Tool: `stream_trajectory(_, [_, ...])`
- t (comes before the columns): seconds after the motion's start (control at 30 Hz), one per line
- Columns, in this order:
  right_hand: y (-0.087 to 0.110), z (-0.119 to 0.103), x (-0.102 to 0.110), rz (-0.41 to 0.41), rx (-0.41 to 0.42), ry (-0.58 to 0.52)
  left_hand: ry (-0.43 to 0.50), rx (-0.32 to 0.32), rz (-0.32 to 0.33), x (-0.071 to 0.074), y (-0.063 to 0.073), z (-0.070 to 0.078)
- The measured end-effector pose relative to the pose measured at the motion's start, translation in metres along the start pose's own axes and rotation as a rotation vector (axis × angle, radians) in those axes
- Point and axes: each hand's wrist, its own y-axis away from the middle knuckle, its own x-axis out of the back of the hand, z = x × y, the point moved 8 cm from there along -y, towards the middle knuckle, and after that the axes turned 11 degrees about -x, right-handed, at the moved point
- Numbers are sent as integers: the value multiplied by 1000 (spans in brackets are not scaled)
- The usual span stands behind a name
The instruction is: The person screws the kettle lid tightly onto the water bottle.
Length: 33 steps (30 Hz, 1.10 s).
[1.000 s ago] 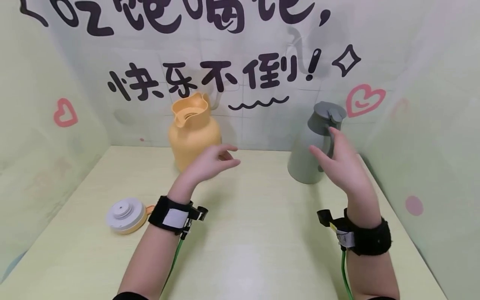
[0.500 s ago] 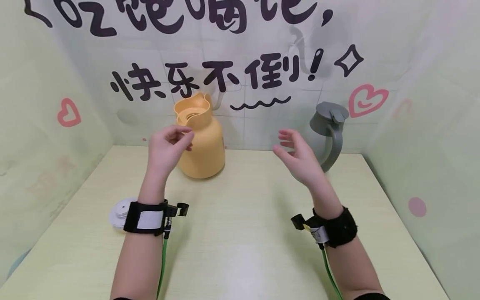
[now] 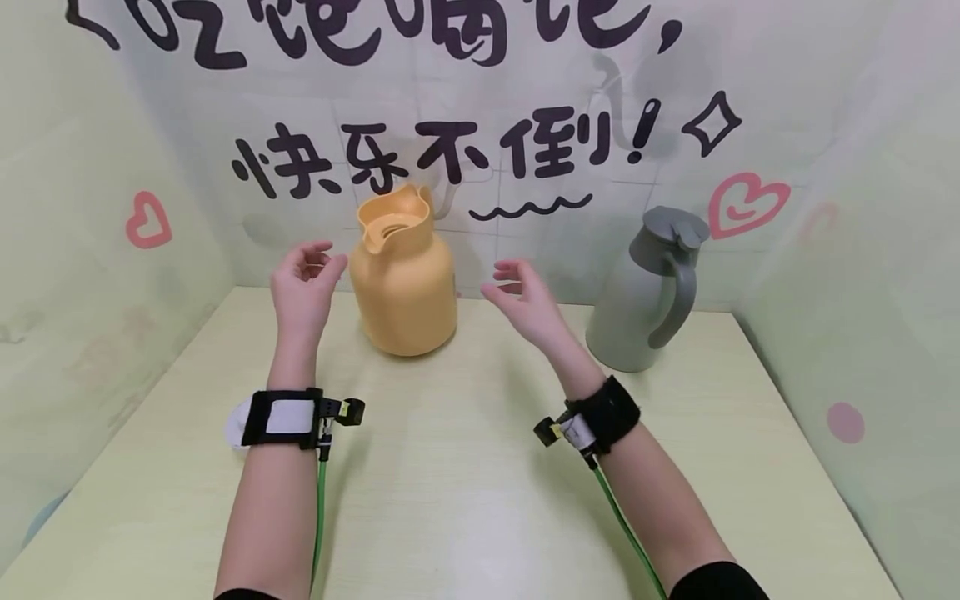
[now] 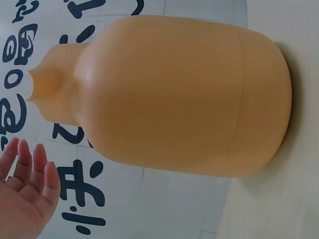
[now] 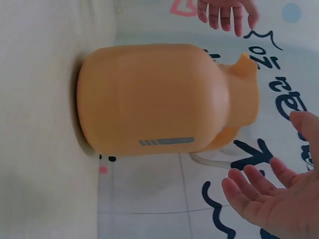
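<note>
An orange-yellow thermos jug [image 3: 405, 292], its spouted mouth uncovered, stands upright near the back of the table. To its left my left hand [image 3: 302, 287] hovers, fingers relaxed and holding nothing. On the jug's other side, my right hand [image 3: 525, 307] hangs in the air with loosely bent, empty fingers. Neither hand touches the jug; both wrist views show its smooth body [image 4: 174, 94] with a gap to the fingers. In the right wrist view a grey marking [image 5: 167, 141] runs along the jug's side.
A grey lidded thermos jug [image 3: 630, 300] with a side handle stands at the back right. The white round lid [image 3: 237, 423] lies front left, mostly hidden behind my left wristband. A printed cloth [image 3: 540, 200] with dark lettering hangs behind the pale table [image 3: 465, 467].
My right hand has moved left from the grey jug toward the orange-yellow one. My left hand has moved left from in front of the orange-yellow jug to beside it. The jugs stay put.
</note>
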Motion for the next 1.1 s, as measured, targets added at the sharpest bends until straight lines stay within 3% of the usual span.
stream_trajectory(0.1, [-15, 6, -10, 7, -14, -22, -7, 66, -52, -3, -2, -15])
stream_trajectory(0.23, [-31, 13, -23, -13, -29, -46, 21, 150, -171, -13, -1, -37])
stream_trajectory(0.43, [-46, 21, -41, -65, -31, -31, 66, 197, -309, -32, 5, -61])
stream_trajectory(0.9, [-61, 39, -82, -155, -61, -27, 142, 254, -360, -41, 11, -84])
stream_trajectory(1.1, [-65, 36, -89, -169, -26, -10, 150, 274, -408, -48, 12, -91])
